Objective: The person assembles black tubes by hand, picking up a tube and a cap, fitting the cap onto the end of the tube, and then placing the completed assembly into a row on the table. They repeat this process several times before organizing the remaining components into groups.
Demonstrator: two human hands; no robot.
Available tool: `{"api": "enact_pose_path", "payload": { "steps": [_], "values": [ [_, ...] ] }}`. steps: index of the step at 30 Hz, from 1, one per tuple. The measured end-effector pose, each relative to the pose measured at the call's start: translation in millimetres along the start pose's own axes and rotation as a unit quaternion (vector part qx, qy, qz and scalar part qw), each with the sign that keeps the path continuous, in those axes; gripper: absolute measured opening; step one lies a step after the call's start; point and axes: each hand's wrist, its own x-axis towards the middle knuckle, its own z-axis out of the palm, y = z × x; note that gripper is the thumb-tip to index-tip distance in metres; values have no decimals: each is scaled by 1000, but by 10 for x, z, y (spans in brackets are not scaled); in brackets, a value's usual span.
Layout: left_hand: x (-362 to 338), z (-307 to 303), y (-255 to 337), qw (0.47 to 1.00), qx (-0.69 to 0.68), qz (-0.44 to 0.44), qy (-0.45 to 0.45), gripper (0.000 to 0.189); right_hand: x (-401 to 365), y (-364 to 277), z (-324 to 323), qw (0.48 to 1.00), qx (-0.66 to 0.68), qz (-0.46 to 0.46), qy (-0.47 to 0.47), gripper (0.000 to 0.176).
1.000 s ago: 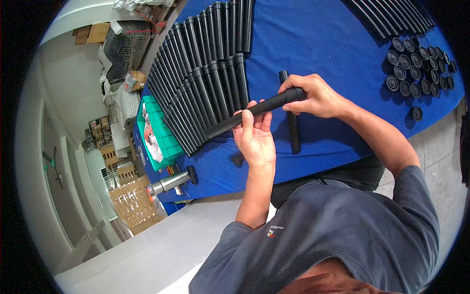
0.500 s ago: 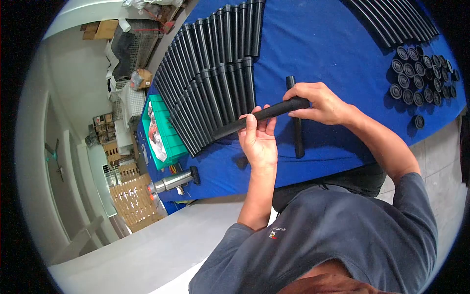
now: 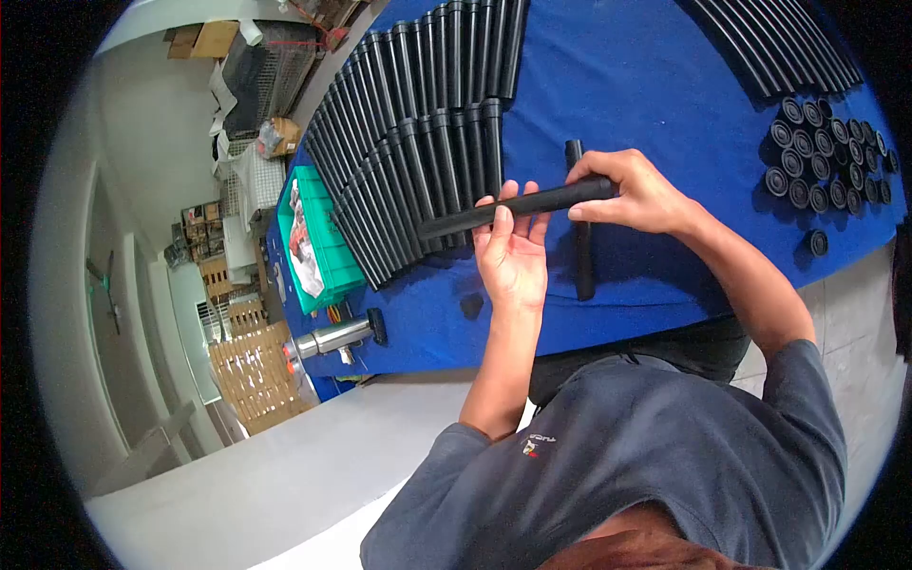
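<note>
A black tube (image 3: pixel 537 203) is held slantwise over the blue-covered table, its right end higher than its left. My left hand (image 3: pixel 514 261) faces palm up, with the thumb on the tube and the fingers behind it. Around the wider right end, my right hand (image 3: pixel 641 193) closes with thumb and fingers; a cap there is hard to make out. Beneath that end a second black tube (image 3: pixel 583 256) lies on the cloth, partly covered by my hand and the held tube. Many similar capped tubes (image 3: pixel 418 161) are laid side by side in two rows to the left.
Black round caps (image 3: pixel 803 142) cluster at the right, with one cap (image 3: pixel 816 242) apart near the table edge. More black tubes (image 3: pixel 774 47) lie at the far right. A green crate (image 3: pixel 328 242) and a silver cylindrical tool (image 3: pixel 332 337) sit at the left.
Both hands still hold the tube, which has tilted slightly flatter. The hands appear a little farther right and up. The whole view has shifted slightly.
</note>
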Motion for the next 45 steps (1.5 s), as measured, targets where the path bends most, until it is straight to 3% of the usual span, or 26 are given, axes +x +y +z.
{"api": "enact_pose_path", "payload": {
  "steps": [3,6,18,21,22,25,26,27,29,30,32,33,35,37,39,45],
  "values": [
    [46,-111,-29,1000,11,-2,9,12,38,79,64,978,-63,-180,79,33],
    [57,-86,-50,999,18,-8,29,11,8,76,46,992,-52,-107,43,34],
    [59,-10,-75,997,38,5,60,13,49,83,57,987,-88,-117,66,30],
    [56,-41,-49,1000,-3,-11,27,13,15,-42,33,992,111,64,4,28],
    [65,-38,-37,1000,-24,-17,6,14,16,42,50,978,190,85,-1,30],
    [59,12,34,999,-5,-19,-29,14,7,21,21,965,202,164,-34,34],
    [87,-55,41,999,8,-10,-40,15,15,36,43,995,76,59,2,38],
    [107,-91,50,999,11,-11,-35,15,42,48,70,994,-26,-92,56,40],
    [119,-146,52,999,19,-15,-22,16,55,107,92,984,-78,-149,58,39],
    [111,-149,24,1000,7,-18,-9,16,46,87,77,998,13,-61,25,39],
    [67,-131,28,998,-17,-26,-53,15,3,23,46,974,193,118,-31,38],
    [47,-109,23,996,-32,-35,-78,15,-9,28,56,973,191,126,-25,36],
    [83,-202,13,997,-14,-38,-61,14,7,56,24,1000,25,-7,1,36],
    [98,-213,27,998,-5,-39,-39,15,43,128,110,986,-30,-148,71,37],
    [89,-160,30,998,-17,-42,-34,15,17,72,64,995,-14,-89,34,32],
    [85,-153,3,999,11,-16,-32,13,24,178,106,990,7,-127,59,31]
  ]
}}
